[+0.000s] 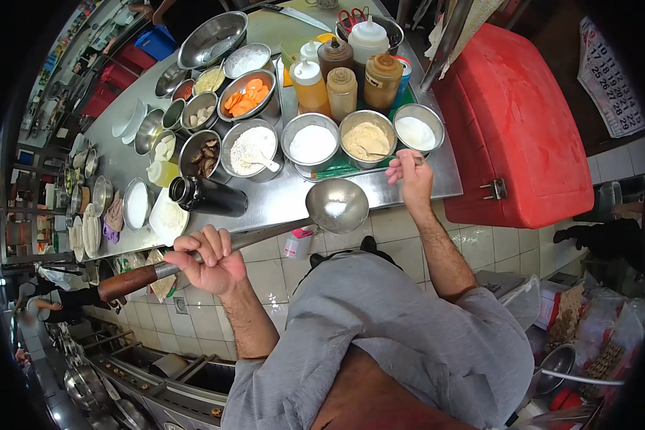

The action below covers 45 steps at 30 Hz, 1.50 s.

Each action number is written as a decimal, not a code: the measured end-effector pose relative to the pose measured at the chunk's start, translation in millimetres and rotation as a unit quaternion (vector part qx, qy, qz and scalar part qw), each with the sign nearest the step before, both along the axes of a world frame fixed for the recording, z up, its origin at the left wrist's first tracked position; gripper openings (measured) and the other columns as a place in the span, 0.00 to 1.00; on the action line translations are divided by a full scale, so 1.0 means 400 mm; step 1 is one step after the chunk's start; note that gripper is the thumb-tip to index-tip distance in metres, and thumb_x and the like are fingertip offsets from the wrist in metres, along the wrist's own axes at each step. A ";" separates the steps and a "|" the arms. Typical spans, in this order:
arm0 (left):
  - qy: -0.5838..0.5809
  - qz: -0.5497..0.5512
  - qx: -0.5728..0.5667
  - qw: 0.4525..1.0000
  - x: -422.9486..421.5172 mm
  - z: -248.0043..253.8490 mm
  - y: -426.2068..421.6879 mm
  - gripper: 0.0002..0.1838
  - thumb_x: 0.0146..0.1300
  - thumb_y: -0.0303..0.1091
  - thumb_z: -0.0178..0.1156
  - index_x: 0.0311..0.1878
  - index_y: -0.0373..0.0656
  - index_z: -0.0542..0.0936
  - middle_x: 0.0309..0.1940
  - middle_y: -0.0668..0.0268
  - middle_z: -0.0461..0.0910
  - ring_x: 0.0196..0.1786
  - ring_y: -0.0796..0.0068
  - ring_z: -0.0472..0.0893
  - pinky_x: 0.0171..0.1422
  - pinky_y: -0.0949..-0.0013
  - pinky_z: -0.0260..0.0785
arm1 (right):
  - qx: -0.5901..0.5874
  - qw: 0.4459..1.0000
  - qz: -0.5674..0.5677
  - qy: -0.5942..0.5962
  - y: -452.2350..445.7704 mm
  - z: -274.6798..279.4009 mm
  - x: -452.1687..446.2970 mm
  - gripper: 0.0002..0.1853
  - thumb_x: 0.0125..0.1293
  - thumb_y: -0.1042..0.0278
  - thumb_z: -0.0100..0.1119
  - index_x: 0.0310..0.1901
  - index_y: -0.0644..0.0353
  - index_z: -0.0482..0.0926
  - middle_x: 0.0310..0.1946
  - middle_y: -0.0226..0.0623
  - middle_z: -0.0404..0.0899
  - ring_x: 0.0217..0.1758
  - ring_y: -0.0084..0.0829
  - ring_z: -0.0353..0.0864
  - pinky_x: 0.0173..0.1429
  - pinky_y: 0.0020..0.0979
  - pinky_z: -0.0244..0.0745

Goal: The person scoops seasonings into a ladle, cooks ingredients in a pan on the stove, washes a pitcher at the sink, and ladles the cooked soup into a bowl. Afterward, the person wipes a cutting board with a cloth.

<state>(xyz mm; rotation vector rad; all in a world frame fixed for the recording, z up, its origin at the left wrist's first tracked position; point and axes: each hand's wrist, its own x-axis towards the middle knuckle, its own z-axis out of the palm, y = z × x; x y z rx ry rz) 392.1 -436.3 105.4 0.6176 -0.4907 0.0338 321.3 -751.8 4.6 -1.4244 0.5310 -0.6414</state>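
Note:
My left hand (211, 261) is closed round the metal shaft of a long ladle (337, 206), which has a wooden grip at its left end. The ladle's bowl hangs at the table's front edge, with a small amount of something pale inside. My right hand (411, 175) pinches the handle of a spoon (371, 153), whose tip sits in a bowl of tan powder (365, 134). Beside that bowl stand one of white powder (313, 145) and another with white grains (416, 134). Farther left, a bowl of white flour-like powder (251, 147) holds a white scoop.
Squeeze bottles (342, 93) stand behind the powder bowls. Bowls of sliced carrots (245, 99) and mushrooms (203, 154) are to the left. A black flask (211, 197) lies near the front edge. A large red cooler box (516, 122) flanks the table's right side.

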 end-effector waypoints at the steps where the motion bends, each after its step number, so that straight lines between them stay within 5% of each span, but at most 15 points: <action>1: 0.001 0.005 0.005 1.000 -0.001 -0.001 -0.002 0.24 0.68 0.56 0.38 0.32 0.44 0.73 0.11 0.75 0.56 0.17 0.82 0.53 0.20 0.79 0.48 | 0.032 0.999 -0.017 -0.003 -0.011 -0.003 -0.001 0.13 0.68 0.66 0.46 0.38 0.70 0.72 0.26 0.37 0.76 0.23 0.23 0.76 0.24 0.23 0.72; 13: 0.003 0.008 -0.005 1.000 0.035 0.008 -0.061 0.25 0.67 0.56 0.37 0.32 0.45 0.73 0.11 0.75 0.55 0.17 0.82 0.53 0.20 0.79 0.47 | 0.109 0.988 -0.021 -0.108 -0.057 0.070 -0.077 0.13 0.68 0.65 0.46 0.39 0.70 0.71 0.27 0.41 0.76 0.24 0.27 0.78 0.25 0.25 0.73; 15: 0.005 0.003 -0.010 1.000 0.038 0.010 -0.069 0.25 0.67 0.56 0.37 0.32 0.45 0.73 0.12 0.75 0.55 0.17 0.82 0.53 0.20 0.79 0.47 | 0.075 0.987 0.090 -0.113 -0.053 0.096 -0.105 0.13 0.68 0.66 0.46 0.40 0.70 0.72 0.28 0.41 0.77 0.26 0.26 0.77 0.27 0.24 0.73; 21: 0.005 0.006 0.005 1.000 0.035 0.012 -0.074 0.25 0.67 0.57 0.37 0.31 0.46 0.73 0.11 0.75 0.55 0.17 0.82 0.53 0.20 0.79 0.47 | -0.150 0.987 0.045 -0.045 -0.055 0.043 -0.062 0.12 0.67 0.68 0.47 0.41 0.70 0.74 0.28 0.38 0.78 0.26 0.22 0.76 0.27 0.22 0.70; 25: 0.005 -0.012 -0.008 1.000 0.030 0.011 -0.069 0.26 0.67 0.56 0.38 0.31 0.44 0.74 0.11 0.75 0.56 0.18 0.82 0.52 0.21 0.79 0.47 | -0.144 0.989 0.039 -0.014 -0.044 0.003 -0.017 0.12 0.68 0.67 0.47 0.41 0.70 0.74 0.27 0.37 0.77 0.25 0.21 0.75 0.27 0.22 0.71; 27: 0.005 -0.024 -0.019 1.000 0.028 0.011 -0.064 0.27 0.67 0.56 0.40 0.32 0.42 0.76 0.11 0.74 0.57 0.18 0.82 0.52 0.22 0.79 0.47 | -0.034 0.998 0.044 -0.021 -0.040 -0.011 0.000 0.13 0.68 0.66 0.47 0.41 0.70 0.74 0.27 0.37 0.77 0.24 0.21 0.75 0.27 0.22 0.71; 37: 0.006 -0.013 -0.024 1.000 0.034 0.011 -0.059 0.26 0.67 0.56 0.40 0.33 0.42 0.77 0.11 0.74 0.57 0.18 0.81 0.52 0.22 0.79 0.46 | 0.150 0.987 -0.005 -0.063 -0.080 0.009 -0.018 0.14 0.67 0.64 0.48 0.40 0.69 0.72 0.27 0.41 0.75 0.24 0.28 0.77 0.25 0.26 0.74; 45: -0.008 -0.008 -0.001 1.000 0.043 0.006 -0.081 0.25 0.68 0.55 0.38 0.33 0.45 0.75 0.11 0.75 0.55 0.18 0.82 0.52 0.20 0.79 0.46 | 0.118 0.982 0.097 -0.115 -0.084 0.103 -0.142 0.12 0.67 0.68 0.46 0.41 0.71 0.73 0.29 0.42 0.76 0.28 0.29 0.78 0.27 0.25 0.73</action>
